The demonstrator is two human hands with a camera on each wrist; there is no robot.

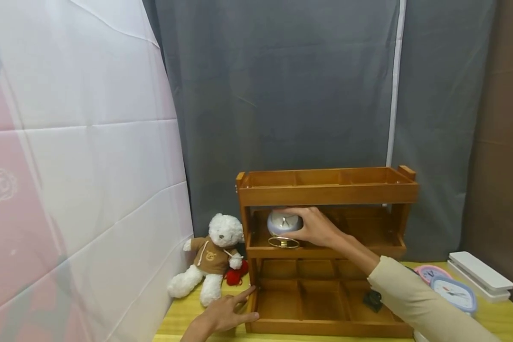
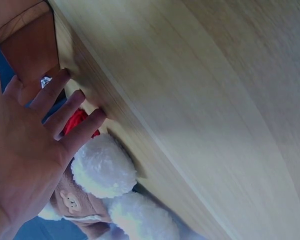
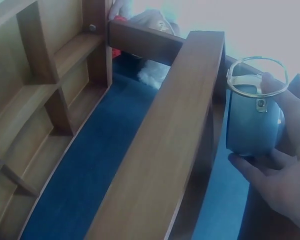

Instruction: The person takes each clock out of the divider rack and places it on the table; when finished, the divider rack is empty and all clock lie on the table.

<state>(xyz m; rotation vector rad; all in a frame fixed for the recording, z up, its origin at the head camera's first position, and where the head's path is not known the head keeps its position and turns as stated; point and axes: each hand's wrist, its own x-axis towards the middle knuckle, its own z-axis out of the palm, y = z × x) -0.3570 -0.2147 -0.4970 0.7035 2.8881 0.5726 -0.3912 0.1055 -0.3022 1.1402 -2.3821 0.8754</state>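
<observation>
A small round clock point(image 1: 283, 221) with a white face, lavender rim and gold ring base is gripped by my right hand point(image 1: 318, 227), thumb below and fingers over the top. In the right wrist view, the body of this clock point(image 3: 252, 125) stands out against the blue behind. It is at the left end of the middle tier of a wooden shelf point(image 1: 327, 194); whether its base touches the tier I cannot tell. Down at the shelf's lower left side is my left hand point(image 1: 225, 311), fingers spread, its fingertips at the side post. That left hand point(image 2: 30, 145) holds nothing.
Left of the shelf sits a white teddy bear point(image 1: 213, 254) in a brown hoodie, beside a red item point(image 1: 237, 274). A small dark object point(image 1: 373, 300) lies in the bottom tier. Right of it are a pink clock point(image 1: 431, 273), a blue clock point(image 1: 453, 293) and a white case point(image 1: 480, 273).
</observation>
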